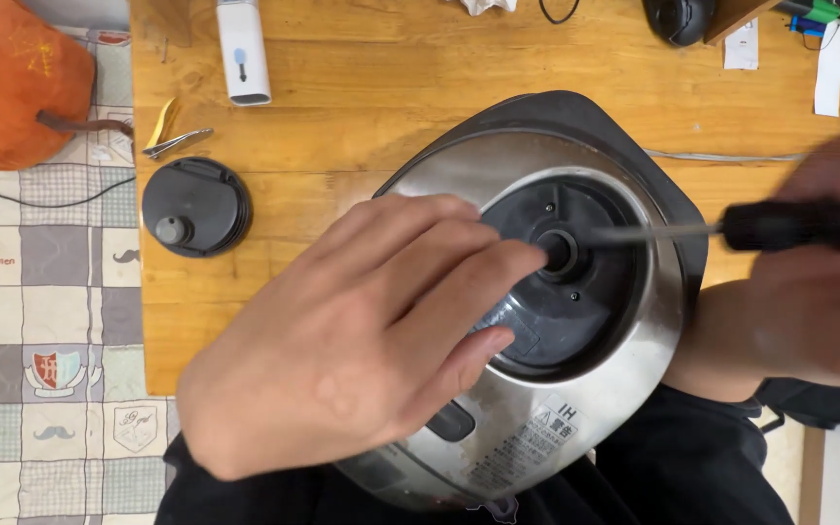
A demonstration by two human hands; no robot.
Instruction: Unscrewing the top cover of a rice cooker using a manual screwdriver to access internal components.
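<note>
The left hand (342,340) comes closest to the eye, spread flat with fingers apart over the big round stainless-steel cooker lid with a dark plastic rim (546,408), pressing on it rather than gripping anything; the fingertips reach the black circular inner plate (576,292) set in the steel. The lid lies inner side up at the near edge of the wooden table (342,97), overhanging it toward the person's dark-clothed lap. From the table's right side the right hand (828,282), blurred, is closed round the black handle of a screwdriver (789,226), whose thin metal shaft runs level to the left, its tip at the small round hub in the middle of the black plate. Well apart, near the table's left edge, sits a round black plastic cap with a small grey knob (196,206). Beyond it, toward the far left corner, lies a white oblong plastic device (243,51), and between the two, by the left edge, a pair of metal tweezers (175,144). An orange cushion (12,83) rests on the patchwork floor mat (41,292) left of the table.
</note>
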